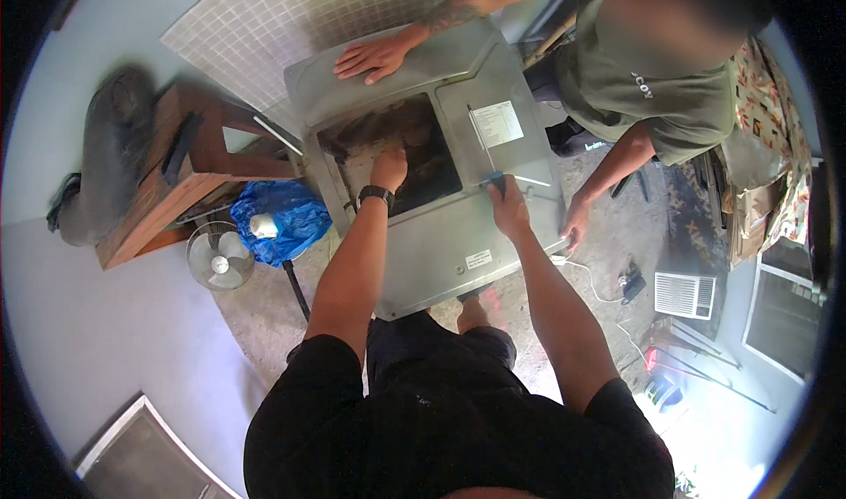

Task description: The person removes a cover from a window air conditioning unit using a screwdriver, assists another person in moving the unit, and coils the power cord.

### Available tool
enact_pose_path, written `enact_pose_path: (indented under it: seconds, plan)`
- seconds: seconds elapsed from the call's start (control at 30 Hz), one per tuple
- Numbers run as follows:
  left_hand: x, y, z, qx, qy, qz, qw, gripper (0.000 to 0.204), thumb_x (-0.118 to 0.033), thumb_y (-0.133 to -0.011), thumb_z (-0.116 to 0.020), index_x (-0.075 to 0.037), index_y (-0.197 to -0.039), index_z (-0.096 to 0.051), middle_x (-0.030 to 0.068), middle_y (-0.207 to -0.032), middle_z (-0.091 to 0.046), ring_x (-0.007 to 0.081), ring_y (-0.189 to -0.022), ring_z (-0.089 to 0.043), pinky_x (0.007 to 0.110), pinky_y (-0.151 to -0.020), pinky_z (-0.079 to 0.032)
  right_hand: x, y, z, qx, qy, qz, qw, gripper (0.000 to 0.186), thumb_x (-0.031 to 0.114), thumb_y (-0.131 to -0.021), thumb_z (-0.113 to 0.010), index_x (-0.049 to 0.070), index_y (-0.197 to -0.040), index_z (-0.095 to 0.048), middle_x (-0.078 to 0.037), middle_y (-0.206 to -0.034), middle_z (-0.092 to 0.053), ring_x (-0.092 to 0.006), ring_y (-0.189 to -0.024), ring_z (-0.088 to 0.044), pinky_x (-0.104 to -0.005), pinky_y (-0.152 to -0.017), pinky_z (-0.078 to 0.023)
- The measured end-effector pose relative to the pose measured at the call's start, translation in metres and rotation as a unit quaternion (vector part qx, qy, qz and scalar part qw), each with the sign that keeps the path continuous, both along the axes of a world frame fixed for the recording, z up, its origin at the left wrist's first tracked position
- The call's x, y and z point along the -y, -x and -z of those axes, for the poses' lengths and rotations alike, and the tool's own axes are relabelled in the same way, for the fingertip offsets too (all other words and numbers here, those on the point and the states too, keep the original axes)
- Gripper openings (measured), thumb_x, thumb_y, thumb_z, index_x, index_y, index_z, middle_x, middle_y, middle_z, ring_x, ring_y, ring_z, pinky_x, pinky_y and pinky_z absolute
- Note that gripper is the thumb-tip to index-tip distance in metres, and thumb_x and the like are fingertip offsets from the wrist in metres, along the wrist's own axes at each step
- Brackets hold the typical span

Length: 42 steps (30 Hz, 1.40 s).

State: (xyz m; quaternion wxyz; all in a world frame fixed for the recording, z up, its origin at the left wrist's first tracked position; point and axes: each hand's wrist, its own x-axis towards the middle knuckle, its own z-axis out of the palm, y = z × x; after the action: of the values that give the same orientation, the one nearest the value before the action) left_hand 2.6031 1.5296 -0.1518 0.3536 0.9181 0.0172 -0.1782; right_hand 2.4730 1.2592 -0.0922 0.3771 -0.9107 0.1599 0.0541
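A large grey appliance casing lies in front of me with a rectangular opening in its panel. My left hand, with a dark watch on the wrist, is at the opening. Its fingers are curled closed, and whatever they may hold is hidden. Inside, the surface looks brown and dirty. My right hand is closed around a screwdriver with a blue handle. Its long thin shaft points away from me, over the panel beside a white label.
A co-worker at the far right rests one hand on the casing and the other at its right edge. Left are a wooden frame, a fan and a blue plastic bag. A white cord crosses the floor right.
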Motion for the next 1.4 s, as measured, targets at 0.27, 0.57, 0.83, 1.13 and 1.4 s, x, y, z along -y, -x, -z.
enact_pose_path:
  seconds: [0.27,0.57,0.83,1.13,1.4]
  plan:
    - [0.020,0.013,-0.035,-0.058,0.029,-0.051,0.997,0.033,-0.026,-0.098,-0.049,0.001,-0.102,-0.067,0.0258,-0.102,-0.068,0.0453,-0.098,-0.063,0.051,-0.085,-0.049,0.008,0.002,-0.007,0.005,-0.078,-0.012,0.997,0.039,0.032,-0.097,-0.059,0.005,-0.125,-0.051,-0.025,-0.117,-0.061,-0.0453,-0.111,-0.057,-0.0499,-0.095,-0.045]
    - [0.095,0.186,-0.090,0.050,0.319,-0.034,0.946,0.038,-0.032,-0.104,-0.050,-0.001,-0.120,-0.063,0.0145,-0.120,-0.066,0.0280,-0.116,-0.060,0.038,-0.103,-0.043,-0.013,0.083,-0.056,0.057,-0.063,-0.085,0.993,0.037,0.022,-0.092,-0.066,-0.001,-0.118,-0.052,-0.025,-0.105,-0.061,-0.0462,-0.099,-0.058,-0.0516,-0.086,-0.046]
    - [0.197,0.299,-0.100,-0.121,0.417,-0.095,0.896,0.047,-0.040,-0.104,-0.049,-0.001,-0.129,-0.058,0.0134,-0.120,-0.065,0.0223,-0.116,-0.059,0.034,-0.101,-0.044,0.072,0.204,-0.061,0.032,-0.178,-0.148,0.972,0.037,0.015,-0.092,-0.066,0.002,-0.123,-0.052,-0.024,-0.110,-0.062,-0.0405,-0.104,-0.062,-0.0452,-0.086,-0.050]
    - [0.357,0.293,-0.305,-0.107,-0.006,0.633,0.766,0.042,-0.042,-0.093,-0.055,-0.008,-0.113,-0.069,0.0204,-0.105,-0.069,0.0343,-0.097,-0.066,0.050,-0.084,-0.050,0.350,0.347,-0.043,-0.097,-0.193,-0.154,0.964,0.040,0.017,-0.086,-0.071,0.001,-0.119,-0.057,-0.007,-0.098,-0.063,-0.0185,-0.086,-0.057,-0.0335,-0.079,-0.048]
    - [0.439,0.324,-0.340,0.017,0.029,0.661,0.750,0.036,-0.039,-0.094,-0.056,-0.009,-0.110,-0.068,0.0173,-0.099,-0.069,0.0337,-0.092,-0.067,0.048,-0.080,-0.052,0.460,0.476,-0.075,-0.235,-0.207,-0.028,0.949,0.018,0.018,-0.091,-0.068,0.007,-0.102,-0.058,0.000,-0.080,-0.060,-0.0116,-0.065,-0.056,-0.0263,-0.057,-0.047]
